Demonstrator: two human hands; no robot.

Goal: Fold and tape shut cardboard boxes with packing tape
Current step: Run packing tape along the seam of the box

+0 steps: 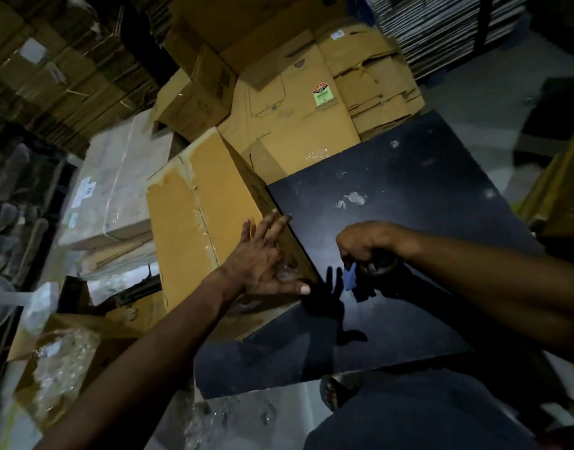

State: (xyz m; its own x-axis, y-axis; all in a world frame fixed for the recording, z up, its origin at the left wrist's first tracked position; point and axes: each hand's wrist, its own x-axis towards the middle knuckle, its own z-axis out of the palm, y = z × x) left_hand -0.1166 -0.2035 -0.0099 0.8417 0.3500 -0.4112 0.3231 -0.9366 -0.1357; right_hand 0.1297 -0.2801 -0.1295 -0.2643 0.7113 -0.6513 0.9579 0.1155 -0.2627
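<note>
A brown cardboard box (pixel 195 219) stands at the left edge of a dark table (pixel 409 196), its taped flaps facing up and left. My left hand (pixel 266 258) lies flat on the box's near corner with fingers spread straight. My right hand (pixel 366 245) hovers over the table, curled round a roll of packing tape (pixel 381 266). A small blue piece (pixel 350 277) hangs just below its fingers. Clear tape runs along the box's seam.
Flattened and stacked cardboard boxes (pixel 298 102) fill the space behind the table. A pale wrapped carton (pixel 117 186) sits to the left. An open box with crumpled clear plastic (pixel 61 362) is at lower left. A sandalled foot (pixel 337 391) shows below the table.
</note>
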